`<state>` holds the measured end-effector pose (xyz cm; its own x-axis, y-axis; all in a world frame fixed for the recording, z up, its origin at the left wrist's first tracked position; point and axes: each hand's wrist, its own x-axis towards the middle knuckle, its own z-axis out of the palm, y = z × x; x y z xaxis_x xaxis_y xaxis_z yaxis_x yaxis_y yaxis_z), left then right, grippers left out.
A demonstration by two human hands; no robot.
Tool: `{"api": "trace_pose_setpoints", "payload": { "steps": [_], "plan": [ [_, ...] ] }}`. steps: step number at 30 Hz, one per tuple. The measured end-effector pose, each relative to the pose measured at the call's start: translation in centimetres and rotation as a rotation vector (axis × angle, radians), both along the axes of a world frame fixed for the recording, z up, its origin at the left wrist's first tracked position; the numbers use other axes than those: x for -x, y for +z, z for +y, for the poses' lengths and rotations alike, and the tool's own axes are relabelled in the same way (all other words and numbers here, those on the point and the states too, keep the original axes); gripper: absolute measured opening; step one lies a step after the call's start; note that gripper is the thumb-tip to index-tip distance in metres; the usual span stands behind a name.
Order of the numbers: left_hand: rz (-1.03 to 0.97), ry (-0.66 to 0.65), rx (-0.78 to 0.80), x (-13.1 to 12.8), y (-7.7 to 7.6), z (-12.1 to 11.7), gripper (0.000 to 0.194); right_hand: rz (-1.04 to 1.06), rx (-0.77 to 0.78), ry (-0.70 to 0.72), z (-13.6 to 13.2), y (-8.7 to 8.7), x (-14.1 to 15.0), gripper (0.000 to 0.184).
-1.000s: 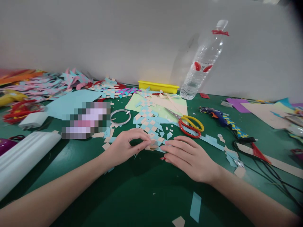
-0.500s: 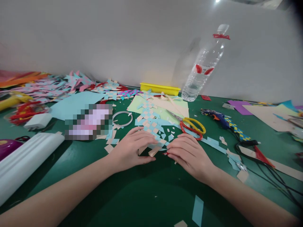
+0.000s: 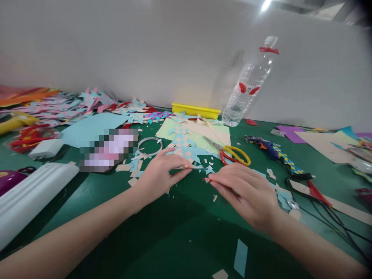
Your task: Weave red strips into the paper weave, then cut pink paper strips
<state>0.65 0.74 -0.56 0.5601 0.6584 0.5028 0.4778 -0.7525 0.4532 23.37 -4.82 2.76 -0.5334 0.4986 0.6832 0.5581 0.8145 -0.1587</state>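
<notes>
My left hand (image 3: 162, 173) pinches a thin woven paper piece (image 3: 200, 168), seen nearly edge-on, between thumb and fingers. Its pale blue end sticks out towards the right. My right hand (image 3: 247, 190) is closed, and from its fingertips pokes a small red-tipped thing (image 3: 206, 179) whose kind I cannot make out. A narrow gap lies between this tip and the paper. Beyond both hands lies blue and peach checked woven paper (image 3: 183, 142). Scissors (image 3: 225, 148) with red and yellow handles rest just behind my right hand, blades pointing left.
A tilted-looking clear bottle (image 3: 245, 89) stands by the wall, right of a yellow tray (image 3: 196, 111). Left are a tape-like ring (image 3: 161, 146), a blurred-out flat object (image 3: 112, 151) and a long white object (image 3: 37, 197). Paper scraps and black cables (image 3: 331, 217) lie around.
My left hand has turned the paper piece flatter and edge-on. My right hand has drawn back to the right, away from the paper, keeping the red-tipped thing.
</notes>
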Motion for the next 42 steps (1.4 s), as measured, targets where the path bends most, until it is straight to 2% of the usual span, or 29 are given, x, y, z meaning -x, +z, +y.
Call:
{"api": "trace_pose_setpoints", "payload": {
  "steps": [6,10,14,17,20,25,34,42],
  "plan": [
    [-0.034,0.02,0.125,-0.7,1.2,0.9,0.018,0.111,0.269,-0.111,1.9,2.9,0.5,0.011],
    [-0.117,0.07,0.202,-1.1,1.8,0.9,0.02,0.068,0.406,-0.072,3.6,4.5,0.4,0.012],
    [-0.149,0.096,0.241,-1.0,1.2,0.9,0.016,-0.09,0.392,-0.004,4.7,5.5,0.2,0.01],
    [-0.158,0.073,0.177,-0.9,0.3,0.9,0.015,-0.116,0.333,0.017,5.4,6.0,0.2,0.013],
    [-0.144,0.069,0.149,-0.8,-0.2,0.8,0.017,-0.165,0.351,0.061,5.7,6.1,0.3,0.006],
    [-0.102,0.057,0.119,-0.8,0.0,0.3,0.017,-0.245,0.411,0.151,5.6,5.8,0.8,0.01],
    [-0.153,0.038,0.146,-1.0,0.1,0.0,0.015,-0.239,0.416,0.185,5.7,5.1,0.9,0.013],
    [-0.16,0.047,0.187,-1.2,0.2,-0.2,0.016,-0.283,0.424,0.134,5.9,4.8,1.0,0.013]
  ]
}}
